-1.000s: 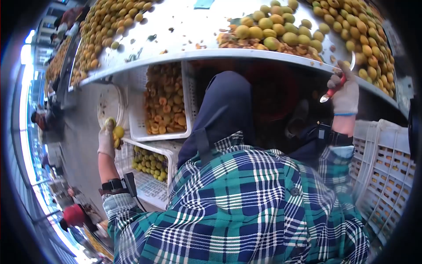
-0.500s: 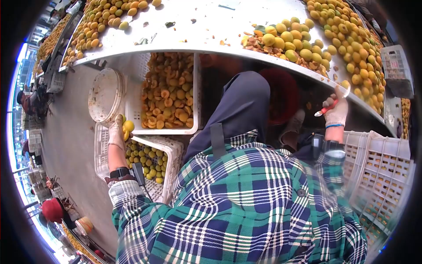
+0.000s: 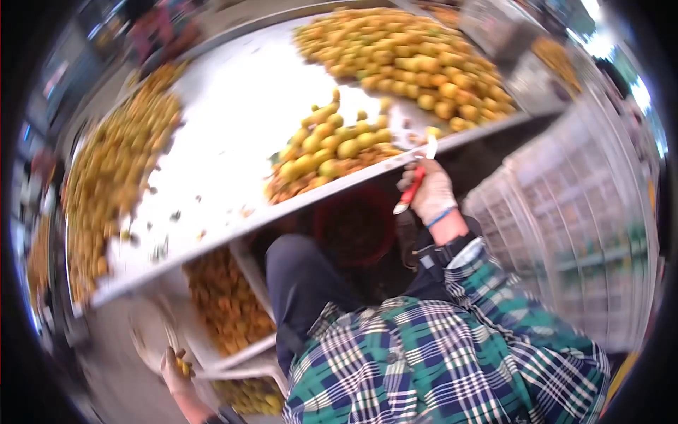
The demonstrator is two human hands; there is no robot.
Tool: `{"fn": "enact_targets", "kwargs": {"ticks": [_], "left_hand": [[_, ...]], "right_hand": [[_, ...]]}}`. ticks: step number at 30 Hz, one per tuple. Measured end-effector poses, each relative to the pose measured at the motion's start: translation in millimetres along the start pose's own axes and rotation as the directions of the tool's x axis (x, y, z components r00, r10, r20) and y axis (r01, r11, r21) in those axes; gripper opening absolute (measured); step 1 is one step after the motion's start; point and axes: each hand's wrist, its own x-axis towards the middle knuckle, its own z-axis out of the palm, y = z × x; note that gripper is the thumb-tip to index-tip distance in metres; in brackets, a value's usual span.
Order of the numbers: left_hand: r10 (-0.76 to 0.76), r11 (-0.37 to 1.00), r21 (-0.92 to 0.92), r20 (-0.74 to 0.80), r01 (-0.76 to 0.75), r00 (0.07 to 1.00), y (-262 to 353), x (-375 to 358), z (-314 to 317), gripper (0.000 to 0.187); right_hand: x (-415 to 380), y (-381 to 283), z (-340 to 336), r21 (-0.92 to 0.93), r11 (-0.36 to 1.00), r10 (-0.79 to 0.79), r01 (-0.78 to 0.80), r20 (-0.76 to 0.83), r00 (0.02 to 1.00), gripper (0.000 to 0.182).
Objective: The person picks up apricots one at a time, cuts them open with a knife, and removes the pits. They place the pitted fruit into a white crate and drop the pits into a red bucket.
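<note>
My right hand (image 3: 429, 189), in a pale glove with a blue band at the wrist, is closed round a red-handled knife (image 3: 411, 191) at the table's front edge. The knife's curved pale blade points up beside the fruit. At the lower left, my gloved left hand (image 3: 176, 369) is closed on yellow fruit (image 3: 185, 367), near a pale round lid (image 3: 150, 332) and above a crate of whole green-yellow fruit (image 3: 247, 396). A crate of cut fruit (image 3: 229, 304) stands to its right. Whole fruit (image 3: 328, 145) and cut pieces lie heaped along the table edge.
The white table (image 3: 219, 134) spans the view, with large fruit piles at left (image 3: 120, 191) and back right (image 3: 402, 53). A red tub (image 3: 353, 226) sits under it. Stacked white crates (image 3: 565, 219) stand at the right. A blurred person (image 3: 152, 32) is beyond the table.
The view has swung to the right and tilted. My left hand now appears lower and my right hand nearer the middle, both still holding their things.
</note>
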Motion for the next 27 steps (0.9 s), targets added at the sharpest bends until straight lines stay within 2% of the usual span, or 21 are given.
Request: {"fn": "enact_targets", "kwargs": {"ticks": [1,2,4,6,8,10,12,13,14,15,16,18,20,22,23,24,26,27], "left_hand": [[0.074,0.996,0.040,0.045,-0.076,0.996,32,-3,26,0.043],[0.138,0.986,0.065,0.174,-0.152,0.975,61,2,58,0.041],[0.252,0.948,0.080,0.396,-0.307,0.883,130,-7,108,0.037],[0.447,0.781,0.119,0.580,-0.614,0.681,175,-27,163,0.032],[0.434,0.651,0.109,0.759,-0.751,0.486,217,-34,221,0.033],[0.501,0.204,-0.046,0.863,-0.978,0.064,245,-58,270,0.034],[0.349,0.420,-0.153,0.937,-0.895,0.003,278,-70,323,0.035],[0.289,0.342,-0.238,0.947,-0.909,-0.139,293,-64,353,0.033],[0.122,0.609,0.033,0.983,-0.792,0.135,314,-91,379,0.032],[0.140,0.415,-0.014,0.989,-0.910,0.049,326,-90,412,0.035],[0.140,0.214,-0.064,0.990,-0.975,-0.034,339,-94,444,0.040],[0.112,0.466,0.208,0.950,-0.860,0.290,349,-106,507,0.047],[0.165,0.310,0.282,0.925,-0.908,0.344,350,-119,559,0.047],[0.244,0.117,0.289,0.919,-0.950,0.309,334,-97,617,0.049],[0.210,0.050,0.333,0.918,-0.942,0.336,329,-106,638,0.052],[0.175,-0.014,0.367,0.917,-0.930,0.359,320,-112,658,0.055],[0.144,-0.057,0.270,0.955,-0.961,0.260,294,-80,702,0.060],[0.059,-0.034,0.370,0.928,-0.929,0.367,289,-105,710,0.064]], "right_hand": [[-13,-5,5,-0.075,0.997,-0.041,0.036,-0.069,0.997,0.018],[-7,-6,4,-0.101,0.995,-0.035,0.025,-0.101,0.994,0.021],[-33,-19,25,-0.142,0.988,-0.080,0.060,-0.142,0.987,0.022],[-40,-32,15,-0.133,0.987,-0.098,0.088,-0.065,0.993,0.026],[-50,-46,17,-0.155,0.987,-0.072,0.050,-0.138,0.988,0.026],[-67,-63,38,-0.259,0.960,-0.159,0.111,-0.172,0.972,0.026],[-73,-79,49,-0.277,0.942,-0.238,0.188,-0.160,0.958,0.026],[-73,-89,54,-0.256,0.938,-0.273,0.234,-0.130,0.953,0.026],[-69,-95,56,-0.231,0.931,-0.311,0.282,-0.101,0.945,0.026],[-63,-100,60,-0.202,0.931,-0.330,0.305,-0.104,0.938,0.026],[-57,-115,69,-0.178,0.932,-0.326,0.316,-0.033,0.945,0.027],[-34,-122,82,-0.112,0.934,-0.328,0.340,0.116,0.938,0.029],[-5,-122,98,-0.143,0.912,-0.361,0.385,0.169,0.917,0.027],[23,-111,95,-0.170,0.900,-0.381,0.401,0.141,0.914,0.025],[32,-107,88,-0.190,0.908,-0.366,0.375,0.082,0.927,0.025],[38,-104,81,-0.178,0.938,-0.299,0.297,0.013,0.954,0.024],[50,-110,71,-0.172,0.971,-0.183,0.166,-0.088,0.979,0.024],[58,-114,72,-0.127,0.987,-0.115,0.095,-0.165,0.980,0.024]]}}
